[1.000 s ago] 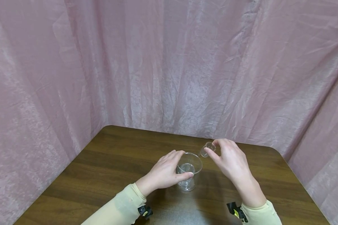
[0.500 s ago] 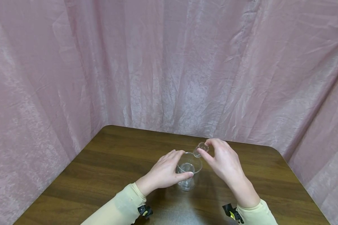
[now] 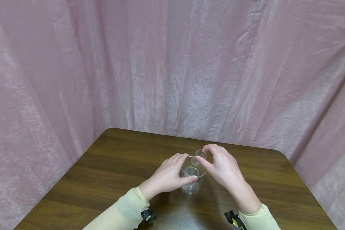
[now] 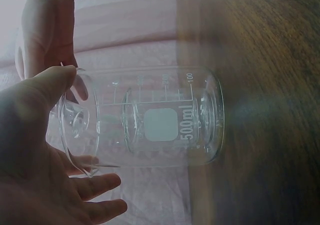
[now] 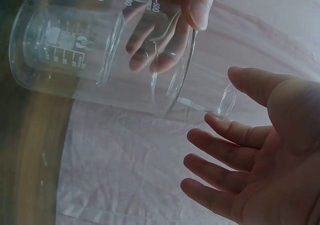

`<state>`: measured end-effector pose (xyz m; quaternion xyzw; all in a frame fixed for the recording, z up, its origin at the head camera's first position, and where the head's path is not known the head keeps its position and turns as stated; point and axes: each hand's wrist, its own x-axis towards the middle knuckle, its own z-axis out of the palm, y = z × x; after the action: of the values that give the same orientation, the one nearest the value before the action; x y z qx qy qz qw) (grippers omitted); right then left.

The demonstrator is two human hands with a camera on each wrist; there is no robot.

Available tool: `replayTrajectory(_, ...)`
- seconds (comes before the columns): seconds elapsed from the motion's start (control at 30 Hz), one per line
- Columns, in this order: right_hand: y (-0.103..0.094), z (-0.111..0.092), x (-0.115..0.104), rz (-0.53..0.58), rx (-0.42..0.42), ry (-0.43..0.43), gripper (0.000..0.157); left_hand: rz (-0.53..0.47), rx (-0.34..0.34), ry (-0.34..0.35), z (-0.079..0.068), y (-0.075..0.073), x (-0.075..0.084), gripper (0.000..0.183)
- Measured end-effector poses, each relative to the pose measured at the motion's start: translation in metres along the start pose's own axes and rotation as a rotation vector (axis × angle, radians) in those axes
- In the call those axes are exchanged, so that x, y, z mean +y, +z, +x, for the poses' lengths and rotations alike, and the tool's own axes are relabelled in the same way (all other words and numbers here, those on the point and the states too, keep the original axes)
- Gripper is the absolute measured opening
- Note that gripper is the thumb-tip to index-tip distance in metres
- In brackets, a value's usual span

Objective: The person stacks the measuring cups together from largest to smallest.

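A large clear glass beaker [image 4: 161,125] marked 500ml stands upright on the table. My left hand [image 3: 168,175] grips it near the rim, thumb on the near side and fingers beyond. Inside, at the bottom, sits a smaller graduated beaker [image 5: 67,40]. With thumb and index finger, my right hand [image 3: 225,167] pinches the rim of a tiny glass beaker [image 5: 226,101]; its other fingers are spread. In the right wrist view, the tiny beaker's lower part is within the large beaker's mouth, above the smaller beaker. Whether it touches the glass, I cannot tell.
The brown wooden table [image 3: 126,150] has rounded far corners. A pink curtain [image 3: 172,70] hangs behind it and at both sides. Dark wrist devices [image 3: 148,216] sit at both sleeve cuffs.
My right hand has carried the tiny beaker leftward, from beside the large beaker to over its mouth, and slightly down. The left hand and the large beaker have stayed in place.
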<state>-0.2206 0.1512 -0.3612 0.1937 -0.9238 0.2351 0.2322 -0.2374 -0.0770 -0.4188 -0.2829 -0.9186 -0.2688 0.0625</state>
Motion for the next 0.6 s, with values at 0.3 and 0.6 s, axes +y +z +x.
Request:
replayTrajectory(0.3,0.006,-0.001,-0.003,-0.011,-0.038,0.002,0.039,-0.004,0.001,0.003,0.0,0.0,-0.001,0.092)
replayTrajectory(0.6,0.012,-0.002,-0.004,-0.017,-0.098,0.011,0.039,-0.001,-0.011,-0.007,-0.001,0.001,-0.001,0.094)
